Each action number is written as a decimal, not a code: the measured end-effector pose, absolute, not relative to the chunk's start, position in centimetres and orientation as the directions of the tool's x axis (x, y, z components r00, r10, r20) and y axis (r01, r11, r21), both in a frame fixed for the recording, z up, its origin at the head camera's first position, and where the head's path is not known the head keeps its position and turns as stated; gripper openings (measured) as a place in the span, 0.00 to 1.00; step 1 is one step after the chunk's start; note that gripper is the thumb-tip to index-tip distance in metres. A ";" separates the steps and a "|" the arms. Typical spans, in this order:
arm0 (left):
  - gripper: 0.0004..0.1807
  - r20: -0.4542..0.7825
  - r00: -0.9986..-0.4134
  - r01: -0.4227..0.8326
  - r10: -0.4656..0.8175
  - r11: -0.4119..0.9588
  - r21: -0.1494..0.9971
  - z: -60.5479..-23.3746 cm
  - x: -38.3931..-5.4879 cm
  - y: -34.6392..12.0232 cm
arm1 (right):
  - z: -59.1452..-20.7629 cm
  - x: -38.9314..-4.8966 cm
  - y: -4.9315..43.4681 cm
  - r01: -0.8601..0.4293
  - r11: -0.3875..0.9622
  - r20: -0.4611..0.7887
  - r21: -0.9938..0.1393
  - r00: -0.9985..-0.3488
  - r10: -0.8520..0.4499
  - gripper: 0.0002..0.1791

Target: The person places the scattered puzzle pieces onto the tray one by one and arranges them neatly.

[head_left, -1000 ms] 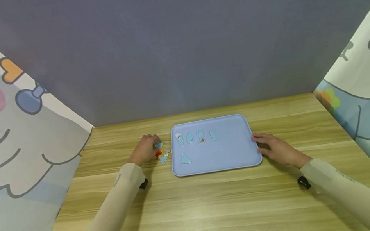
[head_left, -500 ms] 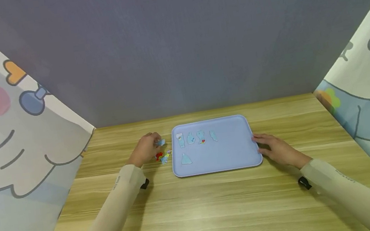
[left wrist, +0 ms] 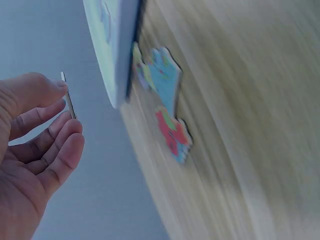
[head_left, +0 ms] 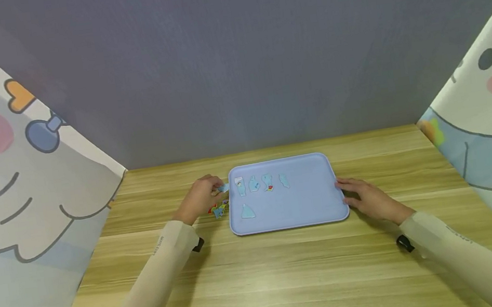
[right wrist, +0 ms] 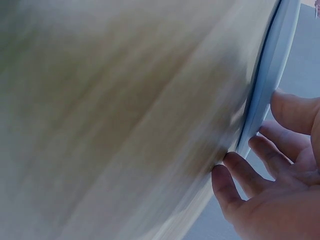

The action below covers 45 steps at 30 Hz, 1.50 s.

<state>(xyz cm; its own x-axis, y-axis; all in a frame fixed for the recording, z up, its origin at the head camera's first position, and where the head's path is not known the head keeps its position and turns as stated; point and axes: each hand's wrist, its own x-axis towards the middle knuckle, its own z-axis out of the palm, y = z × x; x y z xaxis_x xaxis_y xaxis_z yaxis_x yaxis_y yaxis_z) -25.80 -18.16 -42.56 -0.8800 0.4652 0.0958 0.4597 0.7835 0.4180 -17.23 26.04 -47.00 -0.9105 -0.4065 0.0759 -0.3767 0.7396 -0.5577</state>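
In the head view my left hand (head_left: 200, 197) pinches a light blue puzzle piece (head_left: 224, 188) between thumb and fingers, at the left rim of the tray. The left wrist view shows that piece (left wrist: 69, 96) edge-on as a thin strip. Below the hand, loose puzzle pieces (head_left: 219, 211) lie on the table; one (left wrist: 172, 134) is mostly red. My right hand (head_left: 369, 200) rests its fingertips and thumb against the right side of the pale blue tray (head_left: 298, 209), fingers spread along the edge.
Several light blue puzzle pieces lie on the tray, most in a row along its upper left, with a triangular one (head_left: 247, 211) below. The wooden table (head_left: 273, 281) meets a grey panel (head_left: 257, 68) at the back. Cartoon-printed walls stand on both sides.
My left hand has lifted the light blue piece from beside the loose pieces and carried it right to the tray's left rim. My right hand stays at the tray's right side.
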 end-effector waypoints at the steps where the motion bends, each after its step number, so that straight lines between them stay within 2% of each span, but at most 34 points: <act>1: 0.12 0.108 -0.874 0.472 0.473 0.779 0.413 -42.5 -25.7 -18.0 | -47.0 -17.2 26.0 -0.377 0.740 0.076 -0.557 -0.910 -0.407 0.26; 6: 0.11 0.142 -0.845 0.526 0.515 0.758 0.385 -42.4 -25.3 -16.9 | -47.0 -17.3 26.0 -0.377 0.738 0.077 -0.560 -0.911 -0.406 0.26; 22: 0.08 0.112 -0.743 0.661 0.660 0.695 0.283 -43.1 -24.1 -13.9 | -46.8 -17.3 25.8 -0.400 0.730 0.108 -0.554 -0.904 -0.413 0.26; 26: 0.09 0.095 -0.723 0.677 0.684 0.674 0.296 -43.6 -23.9 -13.0 | -46.6 -17.3 25.8 -0.406 0.730 0.116 -0.550 -0.902 -0.415 0.26; 31: 0.09 0.057 -0.714 0.675 0.698 0.664 0.321 -43.9 -23.5 -11.9 | -46.4 -17.2 25.8 -0.399 0.731 0.104 -0.554 -0.904 -0.414 0.26; 40: 0.10 -0.011 -0.720 0.668 0.694 0.697 0.261 -44.4 -23.2 -10.6 | -46.9 -17.3 25.9 -0.395 0.737 0.100 -0.549 -0.906 -0.411 0.26; 45: 0.10 -0.027 -0.716 0.664 0.697 0.693 0.280 -44.4 -23.1 -10.1 | -47.2 -17.4 26.0 -0.393 0.736 0.091 -0.552 -0.905 -0.415 0.26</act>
